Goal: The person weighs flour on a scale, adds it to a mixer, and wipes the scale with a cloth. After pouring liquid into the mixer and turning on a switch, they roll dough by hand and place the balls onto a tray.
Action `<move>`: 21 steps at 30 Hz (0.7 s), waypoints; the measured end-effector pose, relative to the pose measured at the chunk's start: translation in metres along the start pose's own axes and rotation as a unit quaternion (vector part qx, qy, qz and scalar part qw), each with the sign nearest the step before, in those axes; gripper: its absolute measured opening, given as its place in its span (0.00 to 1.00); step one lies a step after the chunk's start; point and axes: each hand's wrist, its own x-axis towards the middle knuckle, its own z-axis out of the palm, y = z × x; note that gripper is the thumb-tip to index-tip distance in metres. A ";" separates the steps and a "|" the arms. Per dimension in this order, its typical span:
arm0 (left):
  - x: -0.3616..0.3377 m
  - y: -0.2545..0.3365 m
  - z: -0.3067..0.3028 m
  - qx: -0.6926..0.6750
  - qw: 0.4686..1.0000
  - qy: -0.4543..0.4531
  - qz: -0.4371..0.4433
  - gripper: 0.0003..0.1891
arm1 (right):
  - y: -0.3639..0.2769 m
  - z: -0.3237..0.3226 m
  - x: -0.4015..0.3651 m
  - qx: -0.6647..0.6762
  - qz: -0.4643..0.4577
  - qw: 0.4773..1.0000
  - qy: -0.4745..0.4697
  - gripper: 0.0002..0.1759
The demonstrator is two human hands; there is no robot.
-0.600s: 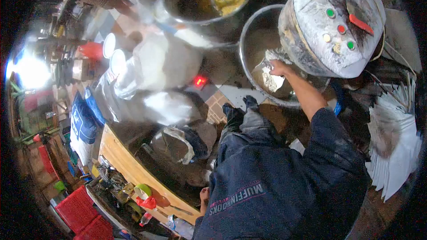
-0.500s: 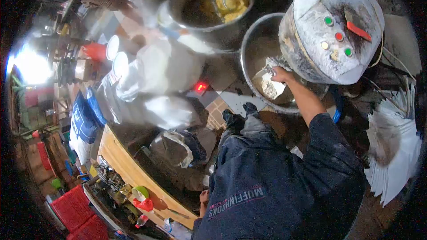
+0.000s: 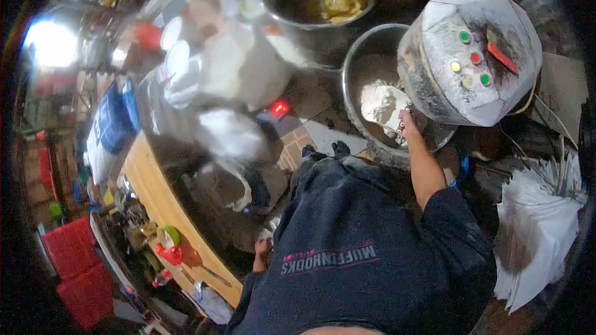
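My right hand (image 3: 408, 125) is closed around the handle of a metal scoop, over the wide metal bowl (image 3: 347, 80). White powder (image 3: 382, 104), like flour, lies heaped at the scoop and hides most of it. Above the bowl's right side sits a machine head (image 3: 475, 56) with coloured buttons and a red lever. Low beside my dark shirt, my left hand (image 3: 262, 248) has its fingers curled by a small pale thing (image 3: 268, 233); what it holds is too small to name.
A second metal bowl (image 3: 292, 23) with yellow dough (image 3: 343, 7) stands further off. Large pale sacks (image 3: 239, 74) fill the left middle, beside a small red display (image 3: 280, 108). A wooden table (image 3: 164, 189) runs along the left. Stacked white sheets (image 3: 534, 229) lie at right.
The scoop has turned in the bowl and now shows a heap of white powder. My left hand has come further out from my side. The camera view has shifted.
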 end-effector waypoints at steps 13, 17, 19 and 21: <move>0.065 0.192 0.017 -0.154 0.979 -0.004 0.132 0.10 | 0.018 -0.011 -0.056 0.181 0.064 0.981 -0.002 0.08; 0.073 0.220 0.023 -0.099 0.976 -0.029 0.194 0.09 | 0.034 -0.026 -0.034 0.159 0.055 0.985 -0.037 0.09; 0.053 0.242 0.026 0.008 0.965 -0.052 0.256 0.08 | 0.040 -0.026 -0.021 0.159 0.060 0.985 -0.011 0.14; 0.021 0.266 0.037 0.241 0.934 0.072 0.254 0.09 | 0.022 -0.008 -0.028 0.173 0.031 0.984 -0.042 0.15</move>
